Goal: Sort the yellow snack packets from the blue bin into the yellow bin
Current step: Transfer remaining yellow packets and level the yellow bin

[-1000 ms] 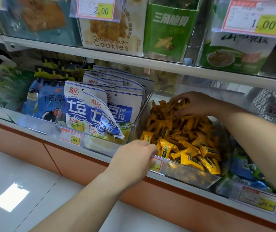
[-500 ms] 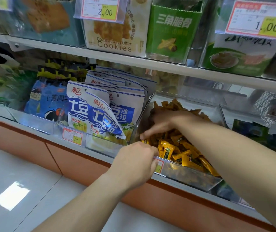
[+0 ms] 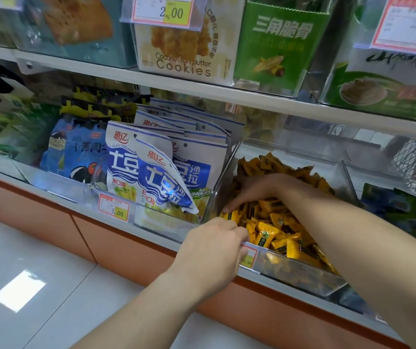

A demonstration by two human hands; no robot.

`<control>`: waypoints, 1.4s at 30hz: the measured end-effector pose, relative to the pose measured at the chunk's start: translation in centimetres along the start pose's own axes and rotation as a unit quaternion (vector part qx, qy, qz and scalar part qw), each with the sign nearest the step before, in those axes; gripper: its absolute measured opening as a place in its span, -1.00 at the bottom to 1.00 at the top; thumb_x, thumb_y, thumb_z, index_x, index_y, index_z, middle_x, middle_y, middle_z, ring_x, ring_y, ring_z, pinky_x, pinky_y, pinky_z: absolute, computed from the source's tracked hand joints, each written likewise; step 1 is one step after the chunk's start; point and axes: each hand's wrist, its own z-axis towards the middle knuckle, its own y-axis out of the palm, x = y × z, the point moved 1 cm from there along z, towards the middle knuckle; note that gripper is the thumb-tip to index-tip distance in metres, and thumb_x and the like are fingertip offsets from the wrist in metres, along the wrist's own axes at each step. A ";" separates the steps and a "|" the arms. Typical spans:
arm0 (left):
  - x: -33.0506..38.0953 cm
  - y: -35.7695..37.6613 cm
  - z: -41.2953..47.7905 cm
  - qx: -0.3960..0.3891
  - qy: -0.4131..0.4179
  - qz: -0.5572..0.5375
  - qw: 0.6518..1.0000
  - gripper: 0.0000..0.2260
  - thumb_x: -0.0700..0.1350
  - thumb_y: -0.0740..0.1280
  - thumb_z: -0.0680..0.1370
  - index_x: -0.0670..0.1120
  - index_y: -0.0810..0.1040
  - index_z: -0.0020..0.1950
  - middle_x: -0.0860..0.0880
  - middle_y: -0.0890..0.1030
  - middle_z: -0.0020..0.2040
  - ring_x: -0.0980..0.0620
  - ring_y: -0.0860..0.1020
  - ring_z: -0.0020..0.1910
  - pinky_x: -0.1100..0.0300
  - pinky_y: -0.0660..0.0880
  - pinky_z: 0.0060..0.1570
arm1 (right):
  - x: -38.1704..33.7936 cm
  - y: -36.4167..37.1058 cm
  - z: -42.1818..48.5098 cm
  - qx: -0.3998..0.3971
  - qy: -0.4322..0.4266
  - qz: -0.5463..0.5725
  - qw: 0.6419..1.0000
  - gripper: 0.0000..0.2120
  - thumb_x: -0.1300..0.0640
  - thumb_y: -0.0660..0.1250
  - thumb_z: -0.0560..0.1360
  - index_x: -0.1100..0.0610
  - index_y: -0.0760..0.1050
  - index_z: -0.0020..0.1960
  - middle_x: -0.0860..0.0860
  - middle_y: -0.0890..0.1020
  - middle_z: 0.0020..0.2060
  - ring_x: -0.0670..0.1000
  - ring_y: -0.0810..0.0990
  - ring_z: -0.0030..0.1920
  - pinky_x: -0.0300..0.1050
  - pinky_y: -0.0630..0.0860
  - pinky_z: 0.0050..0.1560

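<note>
**A:** What fills most of the view?

**B:** A shelving unit with 2 tiers showing. It has an orange base panel below it, and pale floor tiles at the lower left.

**A:** What's on the upper tier?

**B:** Boxes in clear holders. There's a cookies box, and just right of it a green box. A price label reading 2.00 hangs in front of the cookies.

**A:** And the lower tier?

**B:** White-and-blue bags stand in a row left of centre, and the front 1 is tilted. Just beside them on the right is a clear bin heaped with yellow snack packets. Every yellow packet I can see lies in that bin. Further right is a compartment of dark blue and green packets, too blurred to read.

**A:** Where are the hands?

**B:** The left hand is at the bin's front rim. Its fingers are curled over the edge and clamped on it, touching a small price tag. The right hand reaches across, palm down, onto the pile near the bin's front-left corner.

**A:** Is it holding a packet?

**B:** Its fingers lie close together with the tips dipped among the packets. I cannot tell whether they hold 1.
</note>
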 end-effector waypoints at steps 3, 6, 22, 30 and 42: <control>0.3 -0.1 -0.1 -0.007 0.023 0.023 0.999 -0.84 0.02 0.17 0.66 0.05 0.46 0.20 0.06 0.54 0.08 0.01 0.46 0.08 0.10 0.41 -0.01 | 0.2 -0.1 0.2 -0.014 -0.001 0.015 1.000 0.14 -0.47 0.44 0.20 0.00 0.10 0.59 0.02 0.19 0.57 0.12 0.16 0.55 0.13 0.17 0.51; 0.6 -0.1 -0.1 -0.018 0.048 0.054 0.997 -0.86 -0.05 0.12 0.67 0.00 0.43 0.15 0.02 0.54 0.01 -0.05 0.50 0.01 0.07 0.35 -0.06 | 0.2 -0.2 0.2 -0.055 -0.007 0.022 0.998 -0.03 -0.48 0.38 0.24 -0.03 0.30 0.51 0.03 0.35 0.49 0.11 0.32 0.48 0.13 0.24 0.47; 0.8 -0.1 0.0 -0.020 0.029 0.040 0.999 -0.61 -0.08 -0.16 0.45 0.04 0.43 0.01 0.04 0.54 -0.12 -0.05 0.51 -0.07 0.10 0.32 -0.09 | 1.1 -1.3 -2.0 -0.083 -0.103 0.075 0.988 -0.04 -0.36 0.45 0.15 -0.01 0.35 0.46 0.03 0.37 0.48 0.06 0.40 0.41 -0.05 0.34 0.38; 0.6 0.1 0.3 -0.048 0.022 0.054 0.997 -0.83 -0.17 0.22 0.56 0.05 0.41 0.10 0.05 0.56 -0.04 -0.04 0.50 0.00 0.09 0.33 -0.01 | 1.8 -1.9 -5.7 -0.039 -0.223 0.062 0.972 -0.61 -0.18 0.48 0.30 -0.30 0.54 0.11 -0.32 0.61 0.05 -0.26 0.58 0.05 -0.22 0.49 0.08; 0.5 0.0 0.5 -0.041 0.019 0.053 0.998 -0.85 0.00 0.19 0.66 0.05 0.42 0.22 0.05 0.58 0.09 -0.02 0.49 0.07 0.08 0.37 0.06 | 7.1 -4.7 -8.9 0.106 -0.180 -0.056 0.976 -0.69 -0.02 0.52 0.32 -0.29 0.54 -0.02 -0.16 0.59 -0.07 -0.02 0.60 -0.18 0.09 0.59 -0.12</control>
